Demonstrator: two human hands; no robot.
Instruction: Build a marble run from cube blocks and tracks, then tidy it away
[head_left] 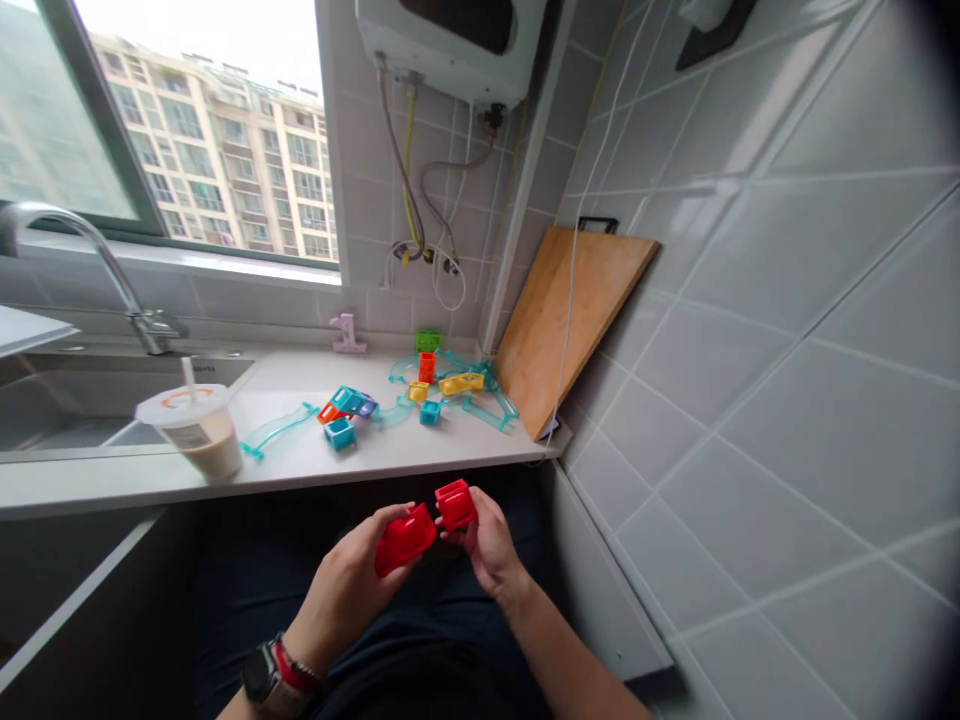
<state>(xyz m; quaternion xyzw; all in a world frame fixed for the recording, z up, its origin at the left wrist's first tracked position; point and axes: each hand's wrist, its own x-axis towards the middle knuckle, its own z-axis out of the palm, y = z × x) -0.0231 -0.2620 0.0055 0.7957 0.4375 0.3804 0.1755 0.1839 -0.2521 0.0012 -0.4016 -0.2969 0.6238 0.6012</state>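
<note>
My left hand (358,565), with a watch and a red band at its wrist, is closed around a longer red plastic toy piece (406,540). A smaller red plastic block (456,505) with slots in its sides is gripped by the fingers of my right hand (489,540). Both red pieces are held above my lap, in front of the counter edge. Their ends are close together, with a narrow gap between them. The palm sides of both hands are partly hidden.
On the white counter (285,375) lie teal blocks (340,433), clear teal track pieces (281,430), a yellow piece (461,383) and a green block (428,341). A lidded drink cup (199,430) stands near the sink (60,400). A wooden board (577,310) leans at the right wall.
</note>
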